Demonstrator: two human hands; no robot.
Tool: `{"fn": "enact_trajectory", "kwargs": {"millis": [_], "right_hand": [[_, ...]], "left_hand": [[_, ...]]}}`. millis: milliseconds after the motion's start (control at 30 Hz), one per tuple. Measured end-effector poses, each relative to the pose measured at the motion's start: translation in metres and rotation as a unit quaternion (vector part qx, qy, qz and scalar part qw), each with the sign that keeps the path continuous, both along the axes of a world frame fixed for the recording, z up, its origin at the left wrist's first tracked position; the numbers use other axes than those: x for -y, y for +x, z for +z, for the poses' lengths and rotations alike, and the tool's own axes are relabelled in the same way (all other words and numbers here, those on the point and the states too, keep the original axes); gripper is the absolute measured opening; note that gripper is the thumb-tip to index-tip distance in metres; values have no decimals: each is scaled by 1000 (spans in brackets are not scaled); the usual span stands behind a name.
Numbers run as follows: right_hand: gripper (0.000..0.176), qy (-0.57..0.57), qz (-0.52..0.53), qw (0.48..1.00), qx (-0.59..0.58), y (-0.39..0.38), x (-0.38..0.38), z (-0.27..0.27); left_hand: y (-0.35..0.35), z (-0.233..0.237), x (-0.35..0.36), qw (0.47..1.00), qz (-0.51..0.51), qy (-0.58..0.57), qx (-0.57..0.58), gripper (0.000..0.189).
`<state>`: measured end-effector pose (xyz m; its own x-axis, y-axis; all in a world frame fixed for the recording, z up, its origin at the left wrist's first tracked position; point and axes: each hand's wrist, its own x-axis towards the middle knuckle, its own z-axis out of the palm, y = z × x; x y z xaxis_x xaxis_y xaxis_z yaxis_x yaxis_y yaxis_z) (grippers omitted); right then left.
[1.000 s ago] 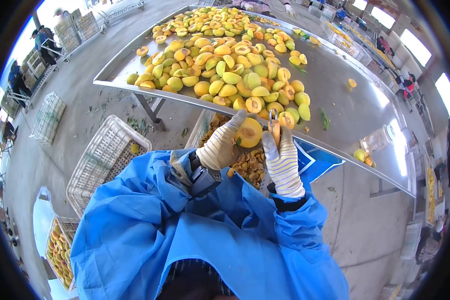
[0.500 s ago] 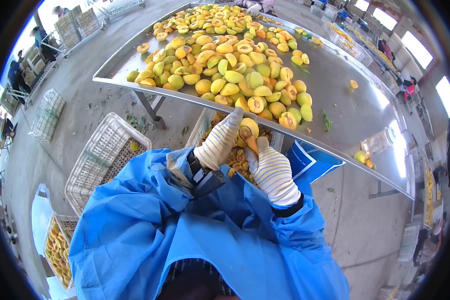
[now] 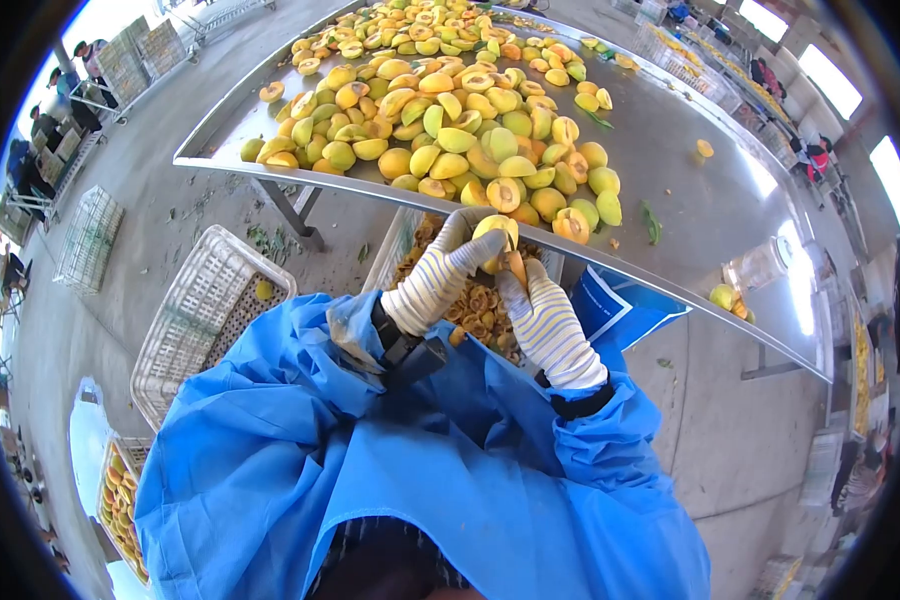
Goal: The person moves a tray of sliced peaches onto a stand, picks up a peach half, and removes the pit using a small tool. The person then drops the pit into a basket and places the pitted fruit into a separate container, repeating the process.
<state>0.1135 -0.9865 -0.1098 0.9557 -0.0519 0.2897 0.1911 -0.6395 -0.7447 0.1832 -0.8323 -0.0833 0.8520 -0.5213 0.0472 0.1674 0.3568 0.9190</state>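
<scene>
My left hand (image 3: 436, 272), in a striped glove, is closed around a yellow peach half (image 3: 496, 228) just below the table's near edge. My right hand (image 3: 548, 325), gloved alike, grips a small pitting tool (image 3: 516, 266) with a tan, wooden-looking shaft. Its upper end is against or right beside the peach; the exact contact is hidden. Under both hands stands a crate (image 3: 379, 268) holding brown peach pits and scraps (image 3: 478, 312). Ahead of them, a big heap of halved peaches (image 3: 450, 138) lies on the metal table (image 3: 660, 160).
A white plastic crate (image 3: 185, 315) with one fruit stands at left, and a crate of peach halves (image 3: 120, 505) lower left. A blue bag or box (image 3: 615, 308) is beneath the table edge. A clear container (image 3: 757, 265) lies at the table's right. Other people work in the background.
The peach half has turned in my left hand, its cut face with the tool's tip now less visible. The left thumb has shifted across it. My view has shifted slightly.
</scene>
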Motion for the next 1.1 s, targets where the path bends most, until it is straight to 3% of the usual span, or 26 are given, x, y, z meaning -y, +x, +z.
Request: {"fn": "enact_trajectory", "kwargs": {"millis": [67,167,267,300,400,500,567,600,633,733,767,800,867,900,1100], "right_hand": [[31,102,22,994,31,2,-4,-1],[30,-20,27,999,-33,-6,-4,16],[30,-56,78,992,-82,-12,1,27],[33,-46,76,994,-65,-14,-3,23],[37,80,97,983,-131,-8,-1,6],[39,242,54,919,-308,-13,-6,37],[41,234,63,930,-276,-12,-8,37],[42,167,91,965,-181,-9,-6,15],[43,99,117,984,-86,-9,-8,6],[47,41,120,977,-170,-10,-4,10],[45,89,115,974,-176,-12,-6,4],[45,210,110,939,-250,-15,-10,7],[46,432,97,813,-379,-21,-19,25],[48,486,98,791,-358,-25,-27,32],[49,575,161,691,-408,-18,-10,32]], "left_hand": [[-1,-17,12,997,45,-38,47,53],[1,-24,16,992,93,-43,69,61],[13,-16,2,1000,4,-19,2,68],[18,-20,4,999,18,17,-21,78],[24,-20,-2,998,-25,52,-23,81],[-2,-7,12,993,107,-40,28,77],[-5,-10,13,992,113,-39,31,73],[-4,-12,12,992,118,-38,31,70],[4,-14,5,998,50,-41,-11,61],[21,-17,-4,996,-50,65,-31,53],[22,-16,-5,995,-49,74,-43,49],[20,-17,-3,998,-17,59,-23,48],[15,-20,4,998,49,25,20,48],[13,-21,6,997,68,-9,20,45],[13,-12,3,999,34,-33,2,40]]}}
